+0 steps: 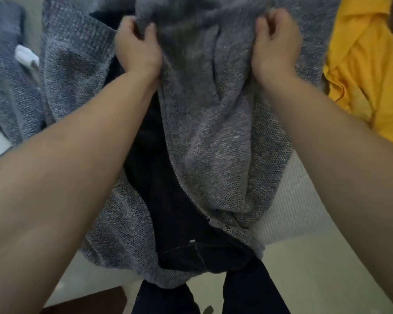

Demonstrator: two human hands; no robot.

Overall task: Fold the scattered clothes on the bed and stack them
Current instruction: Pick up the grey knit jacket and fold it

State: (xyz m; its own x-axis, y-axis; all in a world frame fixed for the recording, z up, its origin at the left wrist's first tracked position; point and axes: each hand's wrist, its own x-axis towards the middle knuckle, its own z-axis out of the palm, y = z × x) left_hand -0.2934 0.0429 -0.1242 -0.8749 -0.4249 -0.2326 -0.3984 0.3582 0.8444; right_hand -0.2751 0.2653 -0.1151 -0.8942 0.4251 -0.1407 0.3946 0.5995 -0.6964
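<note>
Both the left hand and right hand grip a grey knit garment by its top edge above the bed, apparently opening it out; next it needs laying flat to fold.

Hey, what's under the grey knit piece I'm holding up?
A dark navy garment shows beneath the grey knit, which both the left hand and right hand grip. How far it extends underneath is covered.
</note>
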